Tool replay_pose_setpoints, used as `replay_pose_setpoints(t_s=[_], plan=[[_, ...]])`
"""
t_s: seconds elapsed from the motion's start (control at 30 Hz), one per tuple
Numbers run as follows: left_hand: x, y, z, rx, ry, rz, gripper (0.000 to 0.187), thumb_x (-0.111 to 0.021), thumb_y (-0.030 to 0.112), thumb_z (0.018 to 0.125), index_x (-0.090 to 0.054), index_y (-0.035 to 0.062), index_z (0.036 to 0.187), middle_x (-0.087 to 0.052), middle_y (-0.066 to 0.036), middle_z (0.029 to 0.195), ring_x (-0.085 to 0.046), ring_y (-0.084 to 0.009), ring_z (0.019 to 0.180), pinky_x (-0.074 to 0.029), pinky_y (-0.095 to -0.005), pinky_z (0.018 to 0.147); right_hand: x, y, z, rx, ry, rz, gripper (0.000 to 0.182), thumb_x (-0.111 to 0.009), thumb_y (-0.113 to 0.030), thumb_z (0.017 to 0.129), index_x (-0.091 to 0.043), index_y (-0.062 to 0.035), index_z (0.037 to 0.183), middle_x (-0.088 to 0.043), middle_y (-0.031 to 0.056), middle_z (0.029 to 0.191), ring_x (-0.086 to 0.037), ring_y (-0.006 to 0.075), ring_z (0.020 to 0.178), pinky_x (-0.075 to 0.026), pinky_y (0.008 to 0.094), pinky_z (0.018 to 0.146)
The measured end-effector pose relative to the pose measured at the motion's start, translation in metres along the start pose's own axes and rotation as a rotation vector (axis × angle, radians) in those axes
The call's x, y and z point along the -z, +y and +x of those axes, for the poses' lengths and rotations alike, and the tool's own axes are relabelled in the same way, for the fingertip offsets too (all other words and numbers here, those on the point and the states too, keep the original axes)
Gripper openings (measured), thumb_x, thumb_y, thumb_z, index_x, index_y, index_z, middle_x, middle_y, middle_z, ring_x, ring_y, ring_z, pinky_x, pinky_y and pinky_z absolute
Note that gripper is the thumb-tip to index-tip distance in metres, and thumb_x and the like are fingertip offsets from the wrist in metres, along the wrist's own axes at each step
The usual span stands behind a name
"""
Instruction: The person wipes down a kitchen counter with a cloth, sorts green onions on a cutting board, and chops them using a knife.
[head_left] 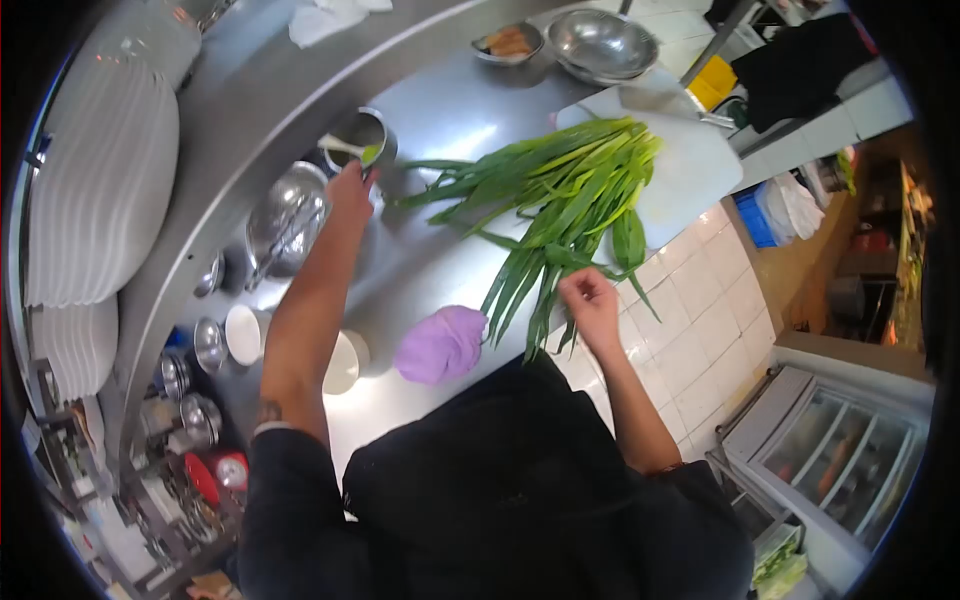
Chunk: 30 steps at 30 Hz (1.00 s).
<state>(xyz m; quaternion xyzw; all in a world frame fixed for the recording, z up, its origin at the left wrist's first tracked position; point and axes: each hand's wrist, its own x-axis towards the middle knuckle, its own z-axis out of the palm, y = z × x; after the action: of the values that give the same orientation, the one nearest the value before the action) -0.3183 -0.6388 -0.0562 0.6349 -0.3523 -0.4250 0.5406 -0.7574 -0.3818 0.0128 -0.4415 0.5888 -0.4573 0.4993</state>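
Note:
My left hand (350,190) reaches over the steel counter to a metal pot (378,128). Its fingers are closed at a pale-handled utensil (342,146) lying across the pot, with something green beside the fingertips; the exact grip is too small to make out. My right hand (590,290) is curled at the lower edge of a large bunch of long green leaves (560,190), next to the leaf tips. Whether it pinches a leaf is not clear. The leaves spread over the counter and onto a white cutting board (690,165). A purple cloth (441,345) lies nearer my body.
Metal bowls (285,225) sit left of the pot, white containers (345,362) near my left arm. Farther off are a steel colander (602,45) and a small bowl of orange-brown food (507,43). Stacked white plates (100,190) stand far left. A glass-topped cooler (840,440) is at right.

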Motion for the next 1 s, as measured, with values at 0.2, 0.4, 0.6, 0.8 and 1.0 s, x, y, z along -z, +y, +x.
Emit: replay_pose_setpoints(t_s=[0.2,0.4,0.6,0.8,1.0], plan=[[-0.012,-0.012,0.017,0.154,0.208,-0.023,0.022,-0.065,0.01,0.097,-0.063,-0.0088,0.108,-0.065,-0.016,0.111,-0.07,-0.0245,0.094,-0.063,-0.0261,0.081,0.009,0.002,0.002,0.011,0.061,0.011,0.01,-0.07,-0.008,0.096,-0.063,-0.004,0.091,-0.061,-0.0036,0.078,-0.052,0.0044,0.07,-0.043,0.0227,0.064],[-0.006,0.051,-0.057,0.365,0.147,-0.065,0.026,-0.067,0.018,0.097,-0.064,-0.0025,0.113,-0.067,-0.01,0.1,-0.068,-0.0222,0.088,-0.059,-0.032,0.076,-0.041,-0.012,-0.008,0.094,-0.299,-0.151,0.008,-0.071,-0.007,0.094,-0.064,-0.0043,0.095,-0.057,-0.0007,0.074,-0.05,0.0038,0.065,-0.039,0.0241,0.055],[0.084,0.112,-0.208,-0.395,0.012,0.836,0.028,-0.07,0.015,0.09,-0.066,0.001,0.114,-0.068,-0.015,0.103,-0.066,-0.028,0.084,-0.052,-0.0371,0.076,-0.115,-0.005,-0.026,0.435,-0.764,-0.44,0.033,-0.075,-0.023,0.088,-0.066,-0.0001,0.11,-0.066,0.0179,0.108,-0.066,0.0325,0.096,-0.053,0.0461,0.083],[0.199,0.013,-0.367,-0.229,0.698,1.33,0.04,-0.076,0.019,0.084,-0.062,-0.0009,0.115,-0.061,-0.024,0.113,-0.059,-0.0403,0.105,-0.048,-0.0507,0.091,-0.167,0.012,-0.05,0.56,-1.04,-0.867,0.083,-0.077,-0.048,0.083,-0.05,0.0069,0.139,-0.041,0.035,0.148,-0.037,0.051,0.14,-0.031,0.063,0.114],[0.242,-0.026,-0.485,0.311,0.94,-0.21,0.017,-0.062,0.005,0.084,-0.057,0.0004,0.1,-0.062,-0.011,0.096,-0.066,-0.0221,0.086,-0.061,-0.0364,0.073,-0.266,0.037,0.024,0.747,-0.761,-1.029,0.102,-0.068,-0.064,0.084,-0.041,0.0123,0.147,-0.039,0.0304,0.156,-0.03,0.0507,0.147,-0.017,0.0633,0.122]])
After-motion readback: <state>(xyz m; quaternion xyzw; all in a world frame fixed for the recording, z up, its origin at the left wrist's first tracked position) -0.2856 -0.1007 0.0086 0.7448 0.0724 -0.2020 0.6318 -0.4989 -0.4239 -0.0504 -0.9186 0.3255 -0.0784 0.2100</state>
